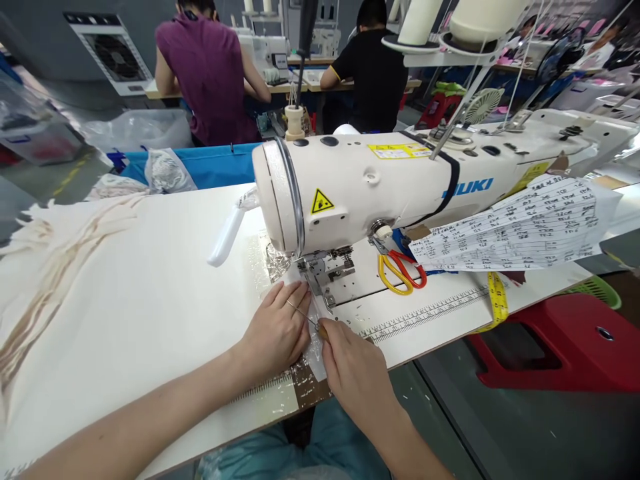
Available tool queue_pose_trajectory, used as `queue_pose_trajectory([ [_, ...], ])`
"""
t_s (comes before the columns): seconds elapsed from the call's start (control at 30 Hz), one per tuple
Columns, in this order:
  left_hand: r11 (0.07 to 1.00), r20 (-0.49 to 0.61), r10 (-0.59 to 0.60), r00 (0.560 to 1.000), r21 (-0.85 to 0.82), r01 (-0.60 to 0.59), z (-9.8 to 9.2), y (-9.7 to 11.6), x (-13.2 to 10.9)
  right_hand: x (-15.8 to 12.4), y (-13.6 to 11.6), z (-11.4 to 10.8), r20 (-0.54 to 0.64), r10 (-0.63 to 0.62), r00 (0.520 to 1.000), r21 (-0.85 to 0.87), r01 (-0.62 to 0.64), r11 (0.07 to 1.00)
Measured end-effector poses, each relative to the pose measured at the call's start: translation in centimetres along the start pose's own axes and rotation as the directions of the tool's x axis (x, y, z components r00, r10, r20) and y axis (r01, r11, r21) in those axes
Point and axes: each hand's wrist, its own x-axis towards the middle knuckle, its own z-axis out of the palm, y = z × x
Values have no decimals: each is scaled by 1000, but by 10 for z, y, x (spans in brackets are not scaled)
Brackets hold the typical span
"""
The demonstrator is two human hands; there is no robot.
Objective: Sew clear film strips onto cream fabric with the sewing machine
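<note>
Fabric strip [311, 363] lies at the tabletop's [150, 280] front edge, just before the presser foot [320, 280]. I judge it thin, limp and slippery, best pinned flat near its edges. My left hand [277, 330] presses it palm-down, fingers extended; my right hand [353, 370], wrist low, pinches what looks like a slim tool [323, 329].

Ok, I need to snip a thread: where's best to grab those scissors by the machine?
Take the scissors by the yellow and red handle loops, coming from the front edge of the table. The loops lie flat facing you, while the blades point back under the sewing machine, so likely only the handles are free.
</note>
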Motion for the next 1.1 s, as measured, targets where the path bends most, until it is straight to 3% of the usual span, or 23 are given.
queue_pose_trajectory([
  [0.17,996,13,-62,998,-68,63,0,-8,4,6,-1,4,29,29,999,-3,-29,1000],
  [0.33,989,43,-143,989,-42,145,0,-15,7,11,-1,8,-20,17,1000,29,-17,999],
  [0.57,983,27,-110,994,153,104,3,-29,7,2,-2,8,-24,69,997,356,-56,933],
  [0.87,999,-9,-26,1000,36,26,-2,-5,5,-7,-3,3,-20,72,997,358,-60,932],
  [1.1,997,26,-25,999,67,23,0,-6,3,-26,12,-10,-43,126,991,392,-99,915],
])
